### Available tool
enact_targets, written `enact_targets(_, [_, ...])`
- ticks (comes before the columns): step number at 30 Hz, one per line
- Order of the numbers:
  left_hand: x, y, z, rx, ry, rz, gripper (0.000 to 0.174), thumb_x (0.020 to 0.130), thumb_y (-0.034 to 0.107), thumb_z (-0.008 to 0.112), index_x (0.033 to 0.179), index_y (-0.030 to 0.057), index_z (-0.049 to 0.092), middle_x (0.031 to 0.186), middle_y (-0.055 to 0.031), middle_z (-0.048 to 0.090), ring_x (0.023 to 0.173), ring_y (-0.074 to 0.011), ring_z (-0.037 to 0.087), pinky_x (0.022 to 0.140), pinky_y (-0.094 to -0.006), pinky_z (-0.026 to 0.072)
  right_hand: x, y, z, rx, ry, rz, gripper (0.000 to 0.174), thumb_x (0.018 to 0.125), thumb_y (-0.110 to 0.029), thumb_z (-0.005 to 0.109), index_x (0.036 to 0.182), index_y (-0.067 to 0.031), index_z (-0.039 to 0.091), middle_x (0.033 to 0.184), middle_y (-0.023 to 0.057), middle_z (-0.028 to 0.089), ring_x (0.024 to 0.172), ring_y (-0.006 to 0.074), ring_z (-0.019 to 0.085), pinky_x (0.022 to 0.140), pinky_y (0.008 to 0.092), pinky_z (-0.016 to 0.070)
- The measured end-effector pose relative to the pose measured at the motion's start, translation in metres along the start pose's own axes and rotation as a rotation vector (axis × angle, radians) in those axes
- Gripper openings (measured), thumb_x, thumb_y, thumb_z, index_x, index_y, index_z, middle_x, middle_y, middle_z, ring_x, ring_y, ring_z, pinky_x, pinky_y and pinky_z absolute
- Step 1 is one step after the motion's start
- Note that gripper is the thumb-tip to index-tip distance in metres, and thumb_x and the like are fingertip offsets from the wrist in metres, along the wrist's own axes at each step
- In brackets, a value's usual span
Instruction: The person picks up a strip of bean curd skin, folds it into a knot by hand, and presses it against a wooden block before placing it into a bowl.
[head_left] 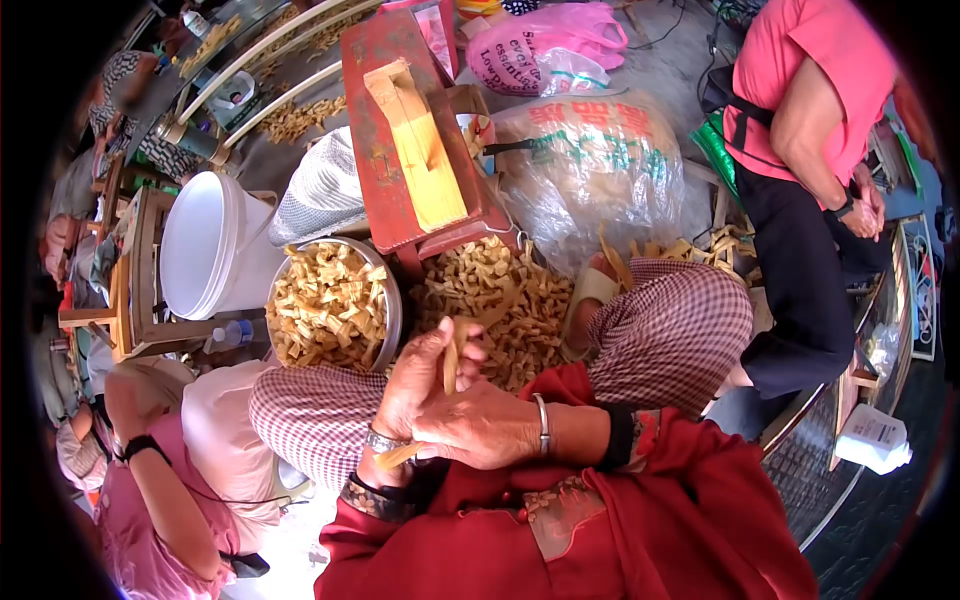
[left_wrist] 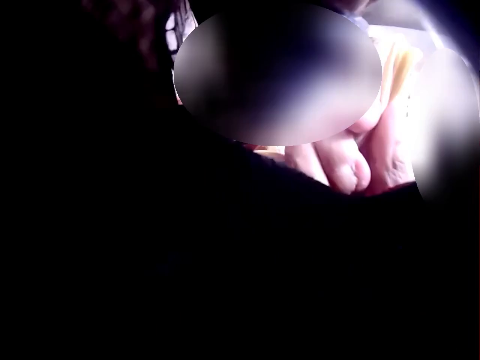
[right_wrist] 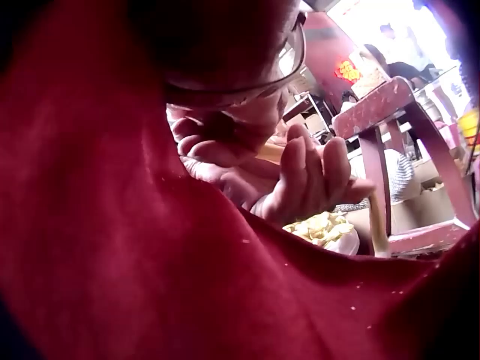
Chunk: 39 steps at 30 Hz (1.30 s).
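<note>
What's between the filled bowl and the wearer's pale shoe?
A heap of folded tan strips lies between the bowl and the shoe, in the head view.

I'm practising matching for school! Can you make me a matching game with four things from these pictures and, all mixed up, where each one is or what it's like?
Things:
1. Thin tan strip
2. Round silver-coloured metal bowl
3. Long yellow wooden-looking block
4. White plastic jug

Places and states:
a) Lying on top of the red wooden bench
b) Near the right edge of the head view
c) Held by the person's left hand and right hand
d) Heaped with small tan knotted-looking pieces

Right pairs: 1-c, 2-d, 3-a, 4-b
</note>
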<state>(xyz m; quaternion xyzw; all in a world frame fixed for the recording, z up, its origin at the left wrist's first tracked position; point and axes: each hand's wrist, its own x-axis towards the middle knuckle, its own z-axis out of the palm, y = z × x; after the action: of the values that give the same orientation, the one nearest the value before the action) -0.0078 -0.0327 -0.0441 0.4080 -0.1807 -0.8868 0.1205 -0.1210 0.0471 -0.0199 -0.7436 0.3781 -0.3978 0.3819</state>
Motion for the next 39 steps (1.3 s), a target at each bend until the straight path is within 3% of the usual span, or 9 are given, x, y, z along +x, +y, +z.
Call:
enact_targets(7, [-0.011,-0.002,0.013,0.153,0.215,0.38,0.015,0.092,0.015,0.047,0.083,0.0042,0.052,0.059,0.0012,0.045,0.048,-0.0086,0.038,0.045,-0.0225,0.0342,-0.009,0.001,-0.014,0.146,0.403,0.184,0.019,0.094,-0.016,0.05,0.09,-0.0003,0.06,0.079,0.0091,0.057,0.069,0.0198,0.058,0.063,0.03,0.0455])
enact_targets(10, [-0.03,0.009,0.03,0.15,0.004,0.263,0.016,0.086,0.014,0.043,0.073,0.0071,0.048,0.059,0.0014,0.042,0.05,-0.0099,0.038,0.048,-0.0236,0.0345,0.0,-0.003,-0.024,0.393,0.69,0.26,0.019,0.096,-0.013,0.046,0.093,0.0031,0.055,0.079,0.0065,0.054,0.065,0.0133,0.058,0.057,0.0264,0.0473])
enact_targets(14, [-0.041,0.005,0.033,0.18,-0.053,0.315,0.016,0.082,0.011,0.045,0.066,0.0066,0.046,0.06,-0.0017,0.044,0.051,-0.0123,0.042,0.052,-0.0253,0.0391,-0.002,0.001,-0.021,0.432,0.608,0.434,0.021,0.097,-0.017,0.044,0.092,0.0011,0.053,0.104,0.0123,0.065,0.082,0.0116,0.059,0.071,0.0254,0.0483])
enact_targets(17, [-0.045,0.008,0.025,0.299,-0.132,0.302,0.019,0.085,0.011,0.049,0.067,0.0044,0.051,0.062,-0.0032,0.05,0.053,-0.012,0.045,0.054,-0.0245,0.041,0.002,0.007,-0.014,0.397,0.649,0.386,0.019,0.096,-0.018,0.045,0.093,-0.0004,0.051,0.084,0.0064,0.062,0.074,0.0109,0.057,0.066,0.0253,0.0472])
enact_targets(23, [-0.065,0.011,0.037,1.244,0.301,1.303,0.006,0.08,0.003,0.065,0.079,-0.0002,0.061,0.097,-0.0128,0.058,0.076,-0.0219,0.06,0.065,-0.0291,0.0485,0.001,0.007,-0.017,0.313,0.499,0.505,0.024,0.092,-0.021,0.049,0.079,-0.0014,0.053,0.065,0.0008,0.05,0.059,0.0088,0.048,0.053,0.0257,0.0398])
enact_targets(24, [-0.073,0.012,0.039,1.277,0.289,1.195,0.013,0.083,0.012,0.066,0.082,-0.0009,0.063,0.114,-0.0165,0.052,0.096,-0.0256,0.054,0.075,-0.0319,0.047,0.0,0.008,-0.02,0.335,0.421,0.49,0.028,0.091,-0.022,0.048,0.074,0.0001,0.053,0.064,0.0028,0.049,0.058,0.0087,0.049,0.052,0.0257,0.04])
enact_targets(31, [-0.077,0.003,0.022,1.245,0.153,1.03,0.012,0.086,0.009,0.062,0.091,-0.0015,0.059,0.086,-0.0112,0.062,0.076,-0.0174,0.06,0.067,-0.0272,0.0485,-0.013,-0.002,-0.028,0.53,0.176,0.566,0.032,0.098,-0.027,0.041,0.09,-0.0002,0.056,0.067,0.0059,0.053,0.061,0.0137,0.052,0.056,0.0287,0.0424])
enact_targets(35, [-0.073,-0.007,0.021,0.569,-0.053,0.831,0.031,0.088,0.005,0.06,0.118,-0.0014,0.057,0.109,-0.0068,0.064,0.097,-0.0133,0.058,0.088,-0.0274,0.047,-0.015,-0.005,-0.023,0.269,0.339,0.145,0.025,0.095,-0.024,0.051,0.1,0.0001,0.055,0.085,0.0088,0.059,0.073,0.0146,0.058,0.065,0.0278,0.0464])
enact_targets(39, [-0.073,-0.01,0.021,0.236,-0.223,0.69,0.035,0.09,0.014,0.06,0.12,-0.0034,0.055,0.104,-0.0108,0.065,0.089,-0.016,0.063,0.081,-0.0289,0.0506,-0.019,-0.019,-0.033,0.238,0.241,0.284,0.024,0.096,-0.024,0.048,0.097,-0.0012,0.054,0.08,0.0089,0.06,0.071,0.016,0.06,0.064,0.0285,0.047])
